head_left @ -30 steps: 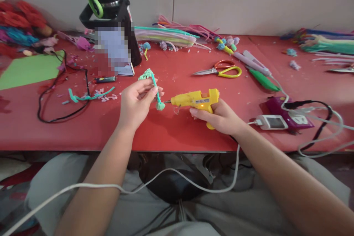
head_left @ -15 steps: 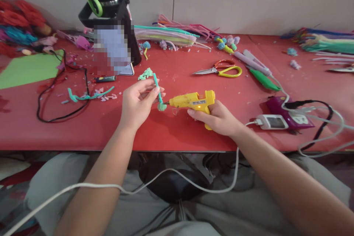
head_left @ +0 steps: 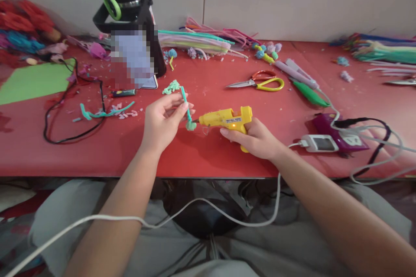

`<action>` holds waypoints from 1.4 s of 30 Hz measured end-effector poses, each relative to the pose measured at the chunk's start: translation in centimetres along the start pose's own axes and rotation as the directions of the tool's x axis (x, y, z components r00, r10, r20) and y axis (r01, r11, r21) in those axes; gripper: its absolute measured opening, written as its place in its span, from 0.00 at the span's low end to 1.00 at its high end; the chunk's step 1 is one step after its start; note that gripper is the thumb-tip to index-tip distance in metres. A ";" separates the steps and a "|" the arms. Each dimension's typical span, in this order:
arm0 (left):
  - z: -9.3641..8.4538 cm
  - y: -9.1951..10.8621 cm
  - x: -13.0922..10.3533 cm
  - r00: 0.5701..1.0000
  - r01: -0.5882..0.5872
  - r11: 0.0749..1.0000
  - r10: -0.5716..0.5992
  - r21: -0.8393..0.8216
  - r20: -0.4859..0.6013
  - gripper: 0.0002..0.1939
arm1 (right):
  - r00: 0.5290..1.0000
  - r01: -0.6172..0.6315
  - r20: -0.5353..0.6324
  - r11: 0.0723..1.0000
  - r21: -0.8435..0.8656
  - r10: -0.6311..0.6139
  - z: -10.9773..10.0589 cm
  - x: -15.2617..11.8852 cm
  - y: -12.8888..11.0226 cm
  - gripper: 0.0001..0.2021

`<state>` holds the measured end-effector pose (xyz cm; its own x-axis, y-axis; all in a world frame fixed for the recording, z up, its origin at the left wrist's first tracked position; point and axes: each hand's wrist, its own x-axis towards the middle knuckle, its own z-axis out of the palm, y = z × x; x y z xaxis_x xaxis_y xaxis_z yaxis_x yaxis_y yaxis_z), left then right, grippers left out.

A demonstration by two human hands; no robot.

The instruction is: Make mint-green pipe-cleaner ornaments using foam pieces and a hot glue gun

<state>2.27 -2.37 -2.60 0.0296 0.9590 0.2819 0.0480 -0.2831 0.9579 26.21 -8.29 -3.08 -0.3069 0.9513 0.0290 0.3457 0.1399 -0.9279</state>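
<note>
Between thumb and fingers, my left hand [head_left: 165, 119] pinches a green pipe cleaner [head_left: 184, 95], which stands nearly upright with a bunched, curled lower end. My right hand [head_left: 256, 138] is wrapped round the grip of a yellow hot glue gun [head_left: 224, 117], whose small orange light glows. The gun points left, its nozzle at the bunched end of the pipe cleaner; whether they touch I cannot tell. Just beyond my left hand lies a small pile of light green curled pieces [head_left: 171, 87] on the red table [head_left: 195, 160].
Scissors [head_left: 256, 83] lie behind the glue gun. A black bottle [head_left: 130, 4] stands at the back left, a phone [head_left: 149, 82] at its foot. Bundles of pipe cleaners [head_left: 198, 41] lie along the wall. A white cable [head_left: 201, 201] crosses my lap; more cords and a purple pouch [head_left: 347, 138] are at right.
Almost nothing differs. Both hands, the pipe cleaner and the glue gun hold nearly the same positions.
</note>
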 end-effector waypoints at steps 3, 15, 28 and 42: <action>0.0 0.0 0.0 1.000 0.002 1.000 -0.002 0.001 0.000 0.12 | 1.000 0.003 0.000 1.000 0.002 -0.003 0.0 0.1 0.0 0.21; -0.1 -0.1 0.0 1.000 0.008 1.000 -0.008 0.012 -0.012 0.11 | 0.999 0.036 0.001 0.999 -0.006 -0.035 0.1 0.1 0.0 0.20; -0.3 0.1 0.3 0.996 0.040 0.994 -0.048 -0.103 -0.074 0.11 | 1.000 0.024 -0.005 0.998 -0.059 -0.024 0.1 0.0 -0.3 0.20; -1.4 0.5 1.0 0.994 0.032 0.979 -0.052 -0.200 -0.093 0.12 | 0.863 -0.193 -0.505 0.914 -0.357 -0.015 -3.9 1.2 0.7 0.18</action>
<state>0.89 -1.55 -1.78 -0.0663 0.9695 0.2360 -0.1514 -0.2435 0.9580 29.54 -5.94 -2.29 0.1773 0.9578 0.2263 0.6921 0.0421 -0.7206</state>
